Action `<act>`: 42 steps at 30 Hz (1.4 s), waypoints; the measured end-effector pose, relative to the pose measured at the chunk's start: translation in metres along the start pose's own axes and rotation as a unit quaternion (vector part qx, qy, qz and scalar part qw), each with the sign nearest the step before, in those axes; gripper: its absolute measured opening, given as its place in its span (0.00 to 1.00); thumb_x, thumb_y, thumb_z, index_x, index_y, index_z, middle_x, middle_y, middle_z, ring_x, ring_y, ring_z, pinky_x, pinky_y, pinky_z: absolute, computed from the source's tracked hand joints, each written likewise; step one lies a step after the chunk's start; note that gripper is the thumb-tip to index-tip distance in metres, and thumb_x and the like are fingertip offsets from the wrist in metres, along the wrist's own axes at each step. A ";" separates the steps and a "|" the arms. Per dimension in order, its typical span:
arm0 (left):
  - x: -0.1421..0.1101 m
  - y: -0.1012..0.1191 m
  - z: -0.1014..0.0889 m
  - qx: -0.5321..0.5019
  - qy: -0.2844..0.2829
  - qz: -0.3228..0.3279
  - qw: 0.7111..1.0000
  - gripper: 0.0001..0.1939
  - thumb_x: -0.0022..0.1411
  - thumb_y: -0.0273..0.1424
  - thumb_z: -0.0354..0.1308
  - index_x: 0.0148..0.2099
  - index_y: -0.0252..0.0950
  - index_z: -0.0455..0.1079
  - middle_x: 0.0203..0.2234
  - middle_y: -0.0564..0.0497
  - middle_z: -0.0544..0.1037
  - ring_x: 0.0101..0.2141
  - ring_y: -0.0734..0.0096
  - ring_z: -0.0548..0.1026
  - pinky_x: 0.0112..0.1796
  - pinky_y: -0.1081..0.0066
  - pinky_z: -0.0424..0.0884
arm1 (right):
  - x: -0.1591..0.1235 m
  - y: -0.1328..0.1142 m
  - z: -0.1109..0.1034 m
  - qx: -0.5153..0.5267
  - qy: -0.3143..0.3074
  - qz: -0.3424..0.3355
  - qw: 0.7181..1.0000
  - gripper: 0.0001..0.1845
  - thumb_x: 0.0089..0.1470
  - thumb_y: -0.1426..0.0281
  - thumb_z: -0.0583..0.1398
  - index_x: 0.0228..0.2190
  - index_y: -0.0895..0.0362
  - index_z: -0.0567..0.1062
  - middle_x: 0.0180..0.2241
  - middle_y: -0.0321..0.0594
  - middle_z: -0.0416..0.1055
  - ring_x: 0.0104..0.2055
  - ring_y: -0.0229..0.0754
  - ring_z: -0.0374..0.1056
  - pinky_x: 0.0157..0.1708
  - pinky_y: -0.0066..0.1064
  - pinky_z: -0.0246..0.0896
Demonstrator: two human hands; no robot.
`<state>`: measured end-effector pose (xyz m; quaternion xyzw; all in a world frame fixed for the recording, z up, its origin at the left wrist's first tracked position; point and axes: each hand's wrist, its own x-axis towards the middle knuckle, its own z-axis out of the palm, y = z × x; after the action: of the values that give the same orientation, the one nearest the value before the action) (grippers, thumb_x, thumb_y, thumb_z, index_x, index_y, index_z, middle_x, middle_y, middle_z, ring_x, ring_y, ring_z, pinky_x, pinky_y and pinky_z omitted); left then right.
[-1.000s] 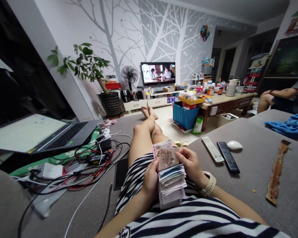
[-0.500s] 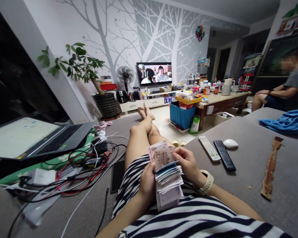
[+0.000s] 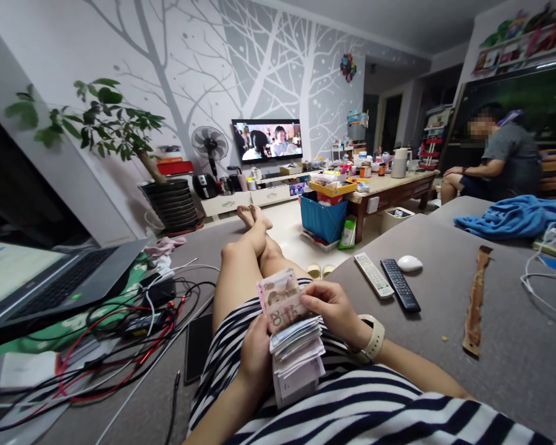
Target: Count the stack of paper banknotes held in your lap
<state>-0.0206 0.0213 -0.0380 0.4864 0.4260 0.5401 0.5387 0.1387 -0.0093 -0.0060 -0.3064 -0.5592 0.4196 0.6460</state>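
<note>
A thick stack of banknotes (image 3: 293, 346) rests upright on my lap. My left hand (image 3: 256, 360) is closed around the stack's left side and holds it. My right hand (image 3: 332, 309), with a pale watch on the wrist, pinches the top notes, a 20 note (image 3: 280, 300) among them, and bends them up and back. I sit on a grey sofa in a black-and-white striped dress, legs stretched out ahead.
On the sofa to my right lie a white remote (image 3: 373, 275), a black remote (image 3: 400, 285), a white mouse (image 3: 409, 264), a brown strip (image 3: 474, 299) and a blue cloth (image 3: 514, 216). A laptop (image 3: 50, 285), tangled cables (image 3: 120, 334) and a dark phone (image 3: 197, 347) lie left. Another person (image 3: 495, 157) sits far right.
The camera has turned right, so everything has slid left in view and the seated person shows more. My right hand has kept lifting notes off the stack top.
</note>
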 end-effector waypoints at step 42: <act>-0.009 0.013 0.007 -0.080 -0.023 -0.097 0.992 0.14 0.48 0.47 0.62 0.26 0.43 0.75 0.30 0.55 0.84 0.54 0.40 0.75 0.45 0.46 0.77 | -0.001 0.017 -0.003 -0.081 0.071 0.032 0.994 0.24 0.48 0.51 0.67 0.20 0.56 0.66 0.17 0.30 0.61 0.21 0.34 0.53 0.23 0.27 0.49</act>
<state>-0.0159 0.0109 -0.0243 0.4106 0.4144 0.5061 0.6353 0.1384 -0.0018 -0.0218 -0.4044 -0.5340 0.3711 0.6431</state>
